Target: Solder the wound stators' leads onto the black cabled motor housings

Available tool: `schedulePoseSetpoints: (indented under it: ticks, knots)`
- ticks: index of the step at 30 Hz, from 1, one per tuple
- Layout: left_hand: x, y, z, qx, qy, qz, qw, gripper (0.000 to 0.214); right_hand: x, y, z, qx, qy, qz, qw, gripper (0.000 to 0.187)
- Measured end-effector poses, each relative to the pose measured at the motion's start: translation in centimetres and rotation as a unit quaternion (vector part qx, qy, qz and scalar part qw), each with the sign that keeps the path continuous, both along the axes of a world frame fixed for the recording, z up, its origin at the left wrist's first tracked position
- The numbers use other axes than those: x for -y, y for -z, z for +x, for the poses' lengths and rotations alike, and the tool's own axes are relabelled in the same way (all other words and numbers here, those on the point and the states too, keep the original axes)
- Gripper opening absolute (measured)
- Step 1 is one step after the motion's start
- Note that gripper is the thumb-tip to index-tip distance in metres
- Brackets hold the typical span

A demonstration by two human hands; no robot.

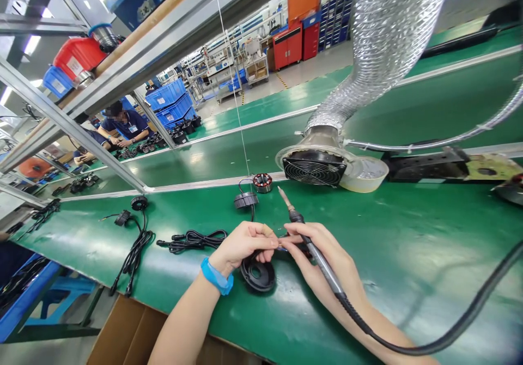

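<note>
My right hand is closed around a soldering iron, whose tip points up and away to the left. Its thumb and forefinger also reach to the fingertips of my left hand, where a bit of thin wire shows between the two hands. My left hand is closed in a pinch on that wire, and a blue band circles its wrist. Just below it a round black housing lies on the bench. Fingers partly hide a small part under my right hand.
Beyond my hands stand a copper-wound stator, a round grey part and a black fan grille under a silver duct. Coiled black cables lie left on the green bench. Co-workers sit farther off. The iron's cord trails right.
</note>
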State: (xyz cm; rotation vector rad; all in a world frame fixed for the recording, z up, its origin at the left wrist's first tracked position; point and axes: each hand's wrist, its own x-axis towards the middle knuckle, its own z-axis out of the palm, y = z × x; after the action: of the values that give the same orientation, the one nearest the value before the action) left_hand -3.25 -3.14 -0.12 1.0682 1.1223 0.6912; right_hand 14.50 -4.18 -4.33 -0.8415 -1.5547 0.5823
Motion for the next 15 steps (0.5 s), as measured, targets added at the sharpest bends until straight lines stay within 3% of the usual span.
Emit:
schedulePoseSetpoints:
  ticks: [5, 9, 15]
  knots:
    - [-1.1, 0.7, -0.5, 0.015, -0.053, -0.017, 0.998, 0.034, -0.5, -0.5, 0.9, -0.02, 0.052, -0.042, 0.998, 0.023]
    - [-1.9, 1.1, -0.9, 0.018, -0.058, -0.041, 0.997, 0.032, -1.4, -1.0, 2.0, -0.011, 0.076, -0.069, 0.995, 0.028]
    - [-2.4, 1.5, -1.3, 0.004, -0.042, -0.054, 0.998, 0.031, -2.6, -1.4, 3.2, -0.012, 0.037, -0.034, 0.999, 0.025]
